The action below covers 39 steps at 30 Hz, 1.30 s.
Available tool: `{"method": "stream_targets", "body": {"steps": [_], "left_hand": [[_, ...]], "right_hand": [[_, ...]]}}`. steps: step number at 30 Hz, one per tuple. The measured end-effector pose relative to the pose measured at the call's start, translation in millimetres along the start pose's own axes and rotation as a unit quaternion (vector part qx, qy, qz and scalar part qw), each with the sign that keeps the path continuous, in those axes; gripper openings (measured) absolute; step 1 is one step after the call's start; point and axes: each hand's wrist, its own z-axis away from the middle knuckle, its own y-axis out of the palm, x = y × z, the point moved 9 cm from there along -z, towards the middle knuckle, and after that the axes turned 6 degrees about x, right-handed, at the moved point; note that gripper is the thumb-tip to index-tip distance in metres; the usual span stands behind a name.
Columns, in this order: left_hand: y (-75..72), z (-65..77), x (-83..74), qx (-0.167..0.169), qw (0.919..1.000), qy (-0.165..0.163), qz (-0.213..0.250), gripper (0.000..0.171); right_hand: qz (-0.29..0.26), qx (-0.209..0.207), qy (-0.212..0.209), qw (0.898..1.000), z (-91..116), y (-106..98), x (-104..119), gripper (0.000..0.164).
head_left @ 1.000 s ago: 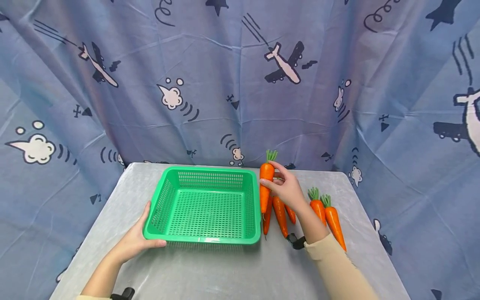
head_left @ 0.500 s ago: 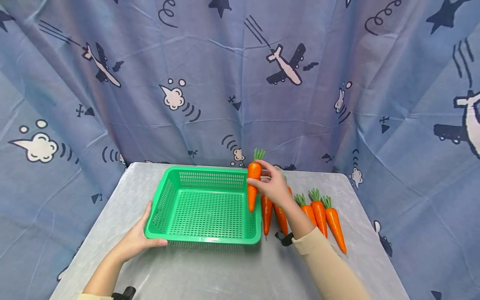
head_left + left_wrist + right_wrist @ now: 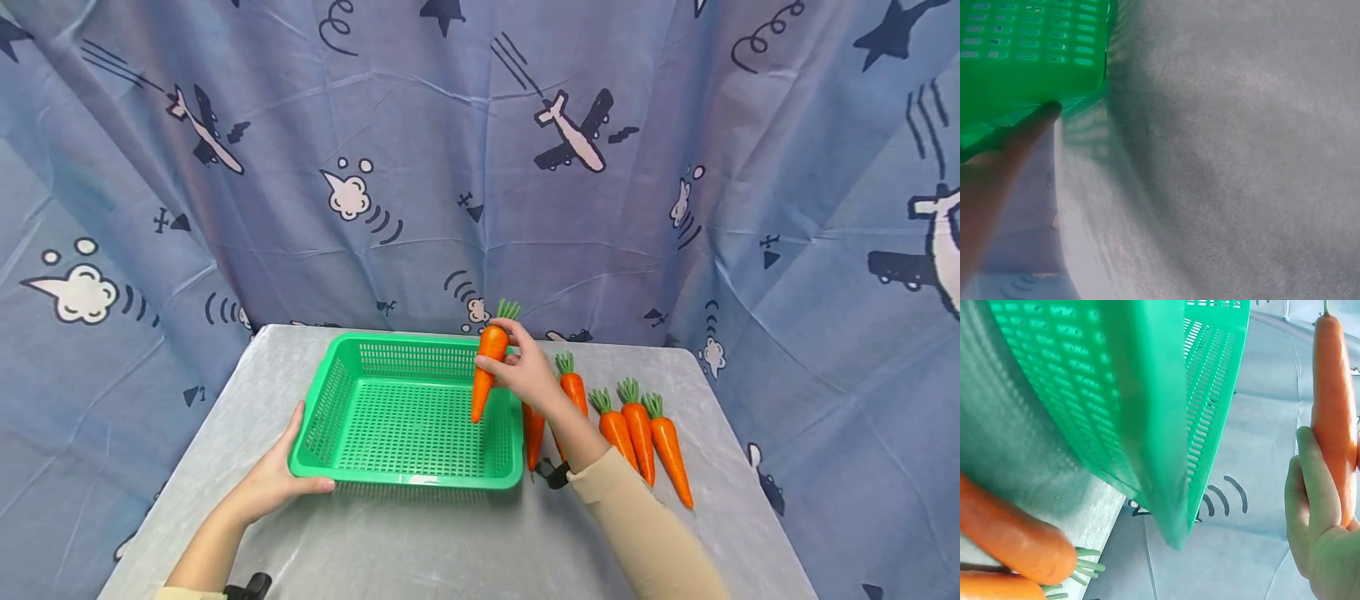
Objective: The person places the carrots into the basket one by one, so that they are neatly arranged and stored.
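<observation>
A green plastic basket with perforated walls sits on the table, and nothing lies inside it. My left hand holds its near left corner, thumb along the front and fingers at the left side; the left wrist view shows a finger against the green wall. Between thumb and fingers, my right hand grips an orange carrot by its thick upper part. That carrot hangs over the basket's right end, its tip pointing down and green stem up. In the right wrist view the carrot stands beyond the basket's rim.
Several more carrots lie right of the basket, among them a carrot and the outermost one; my right forearm partly covers some. A blue patterned curtain hangs behind the grey table.
My right hand has carried the carrot leftward from beside the basket to over its right end, uncovering more carrots on the table. The left hand stays at the basket's corner.
</observation>
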Motion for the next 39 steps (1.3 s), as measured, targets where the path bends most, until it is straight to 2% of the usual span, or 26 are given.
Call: {"method": "stream_targets", "body": {"steps": [17,39], "left_hand": [[1.3,0.2,-1.7,-0.003,1.0,0.006,0.002,0.135],[0.7,0.4,-2.9,-0.003,0.9999,0.008,0.006,0.134]], "right_hand": [[-0.036,0.082,-0.019,0.996,-19.2,44.9,8.9,0.061],[-0.033,0.106,-0.009,0.994,-47.3,93.8,11.3,0.061]]}}
